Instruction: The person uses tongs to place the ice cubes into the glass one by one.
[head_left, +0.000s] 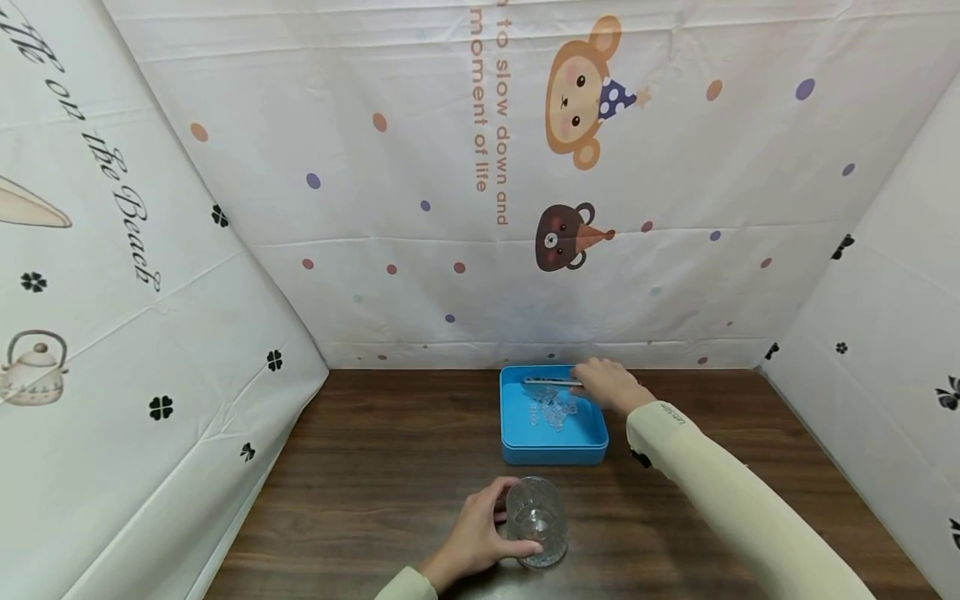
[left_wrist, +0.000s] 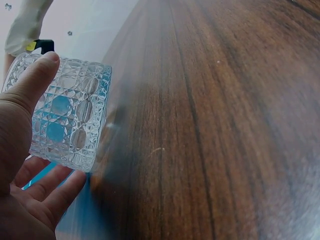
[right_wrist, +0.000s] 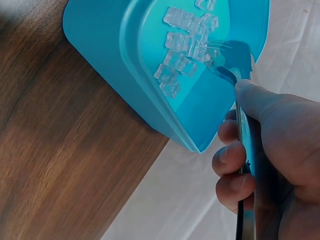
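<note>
My left hand [head_left: 480, 533] grips a clear glass tumbler [head_left: 537, 525] with a cut pattern, thumb on one side and fingers round the other. In the left wrist view the tumbler [left_wrist: 70, 110] appears sideways, its patterned wall facing the camera. My right hand [head_left: 606, 383] reaches over the far right of a blue box [head_left: 555, 456], pinching metal tongs [right_wrist: 243, 150] between thumb and curled fingers. Their tined tips are down inside the box, right at a cluster of clear ice cubes [right_wrist: 180, 42]. The cubes lie heaped on the box floor.
The dark wood tabletop [head_left: 390, 467] carries both the box and the tumbler. A printed white cloth [head_left: 420, 250] stands behind the table, with more cloth along the left and right sides. The blue box sits near the table's back edge.
</note>
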